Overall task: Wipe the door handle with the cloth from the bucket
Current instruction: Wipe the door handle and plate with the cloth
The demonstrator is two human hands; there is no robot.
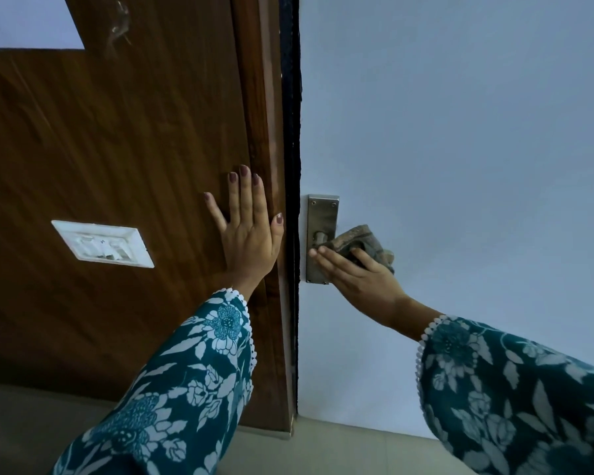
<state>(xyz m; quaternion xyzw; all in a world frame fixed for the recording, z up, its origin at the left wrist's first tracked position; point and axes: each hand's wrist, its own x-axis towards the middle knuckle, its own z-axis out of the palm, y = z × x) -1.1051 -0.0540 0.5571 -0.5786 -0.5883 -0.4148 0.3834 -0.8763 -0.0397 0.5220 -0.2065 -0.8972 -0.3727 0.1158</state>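
A metal door handle plate [319, 217] is fixed on the pale blue-grey door [460, 149], close to its left edge. My right hand [357, 275] grips a brownish cloth [357, 240] wrapped over the lever, which is mostly hidden beneath it; only the lever's stub shows by the plate. My left hand [249, 231] lies flat with fingers spread on the brown wooden panel [117, 149], just left of the door's dark edge. No bucket is in view.
A white switch plate [103, 243] sits on the wooden panel to the left of my left hand. A dark vertical gap [290, 132] separates panel and door. Pale floor [31, 423] shows at the bottom.
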